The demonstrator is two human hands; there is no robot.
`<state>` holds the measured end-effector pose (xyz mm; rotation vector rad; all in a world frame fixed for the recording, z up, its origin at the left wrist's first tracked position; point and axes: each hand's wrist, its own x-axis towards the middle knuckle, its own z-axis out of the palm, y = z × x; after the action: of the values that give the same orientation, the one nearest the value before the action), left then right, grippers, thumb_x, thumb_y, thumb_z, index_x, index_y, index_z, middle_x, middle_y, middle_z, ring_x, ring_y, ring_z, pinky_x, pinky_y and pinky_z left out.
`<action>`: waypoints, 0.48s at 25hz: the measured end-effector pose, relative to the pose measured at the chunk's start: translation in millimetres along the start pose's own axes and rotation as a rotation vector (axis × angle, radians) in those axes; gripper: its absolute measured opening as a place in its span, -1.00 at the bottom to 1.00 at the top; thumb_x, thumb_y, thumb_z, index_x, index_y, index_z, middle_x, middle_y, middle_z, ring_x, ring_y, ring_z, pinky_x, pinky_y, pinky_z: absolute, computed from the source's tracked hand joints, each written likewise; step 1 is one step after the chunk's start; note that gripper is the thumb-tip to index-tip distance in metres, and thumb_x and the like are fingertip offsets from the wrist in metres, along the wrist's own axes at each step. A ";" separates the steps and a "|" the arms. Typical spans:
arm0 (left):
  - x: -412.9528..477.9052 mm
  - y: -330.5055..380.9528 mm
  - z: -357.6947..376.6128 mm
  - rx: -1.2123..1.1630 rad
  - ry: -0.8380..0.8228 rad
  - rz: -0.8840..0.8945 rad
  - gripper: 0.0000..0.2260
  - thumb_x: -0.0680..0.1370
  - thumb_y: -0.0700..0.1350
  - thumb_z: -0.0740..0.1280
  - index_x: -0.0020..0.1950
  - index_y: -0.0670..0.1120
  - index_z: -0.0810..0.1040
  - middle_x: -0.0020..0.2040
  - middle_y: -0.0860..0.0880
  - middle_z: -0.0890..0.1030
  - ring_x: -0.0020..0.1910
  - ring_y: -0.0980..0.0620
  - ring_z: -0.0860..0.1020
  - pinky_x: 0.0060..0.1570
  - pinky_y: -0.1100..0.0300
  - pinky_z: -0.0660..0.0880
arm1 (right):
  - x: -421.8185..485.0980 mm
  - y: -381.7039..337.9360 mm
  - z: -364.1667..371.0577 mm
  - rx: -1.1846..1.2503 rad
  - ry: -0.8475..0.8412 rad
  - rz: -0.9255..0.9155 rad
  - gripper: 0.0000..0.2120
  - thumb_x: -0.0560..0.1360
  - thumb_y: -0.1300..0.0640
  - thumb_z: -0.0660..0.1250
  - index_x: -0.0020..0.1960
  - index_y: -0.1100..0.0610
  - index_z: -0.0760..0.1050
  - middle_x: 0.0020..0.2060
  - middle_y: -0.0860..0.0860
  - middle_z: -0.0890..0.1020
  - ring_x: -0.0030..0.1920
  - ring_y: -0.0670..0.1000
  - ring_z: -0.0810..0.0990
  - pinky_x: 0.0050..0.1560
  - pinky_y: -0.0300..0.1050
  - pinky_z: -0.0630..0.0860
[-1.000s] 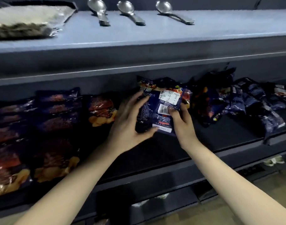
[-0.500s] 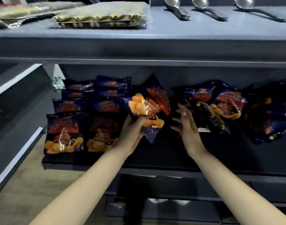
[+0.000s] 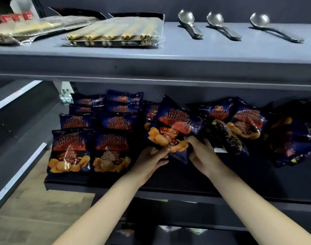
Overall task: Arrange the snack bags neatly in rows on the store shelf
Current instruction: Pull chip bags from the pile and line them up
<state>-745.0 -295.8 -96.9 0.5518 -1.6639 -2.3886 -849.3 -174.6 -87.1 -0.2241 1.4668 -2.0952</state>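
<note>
A dark blue snack bag [image 3: 176, 126] with orange chips printed on it is tilted, front up, above the middle of the dark shelf [image 3: 186, 175]. My left hand [image 3: 151, 159] grips its lower left edge and my right hand [image 3: 201, 150] grips its lower right corner. To the left, several matching bags lie flat in two neat rows [image 3: 91, 133]. Right of my hands a loose heap of the same bags [image 3: 246, 126] lies at odd angles, some back side up.
The grey upper shelf [image 3: 186, 52] overhangs the snack shelf; it carries clear packs of wafer sticks [image 3: 115, 34] and three stacks of metal spoons [image 3: 192, 25]. Another shelving unit [image 3: 18, 135] stands at the left. A lower shelf with pale items sits below.
My view has shifted left along the shelf. The bag went from back side up in both hands to front side up, and my right hand, off it half a second ago, grips it again.
</note>
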 end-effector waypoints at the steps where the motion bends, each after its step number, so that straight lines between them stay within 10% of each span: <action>1: -0.8 -0.6 -1.0 0.047 -0.032 -0.012 -0.91 0.54 -0.21 0.28 -0.08 -0.04 0.54 -0.10 0.03 0.59 -0.07 0.08 0.55 -0.03 0.19 0.53 | 4.7 -3.4 -1.6 -0.039 0.022 -0.031 -0.84 0.52 0.37 0.20 0.03 0.21 0.49 -0.20 0.04 0.65 -0.13 0.01 0.61 -0.12 -0.16 0.55; 7: -3.7 -17.6 -7.3 0.551 -0.039 0.060 -0.70 0.54 -0.21 0.31 0.26 -0.03 0.46 0.07 0.01 0.54 0.04 0.06 0.56 0.00 0.26 0.55 | 37.2 3.3 0.6 -0.395 0.027 -0.139 -0.59 0.53 0.35 0.21 0.35 0.13 0.36 0.21 0.11 0.55 0.22 0.10 0.52 0.27 0.10 0.44; 12: 2.6 -23.3 -16.8 1.053 0.143 0.441 -0.50 0.52 -0.17 0.31 0.43 -0.03 0.26 0.43 -0.02 0.23 0.39 0.08 0.27 0.32 0.33 0.28 | 43.9 21.9 18.9 -0.663 -0.018 -0.164 -0.61 0.53 0.31 0.17 0.35 0.18 0.32 -0.11 -0.12 0.53 0.00 -0.04 0.48 -0.07 -0.23 0.42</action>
<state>-739.1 -302.9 -124.2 0.3876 -2.5379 -1.0239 -869.6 -218.7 -107.4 -0.6265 2.1507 -1.6417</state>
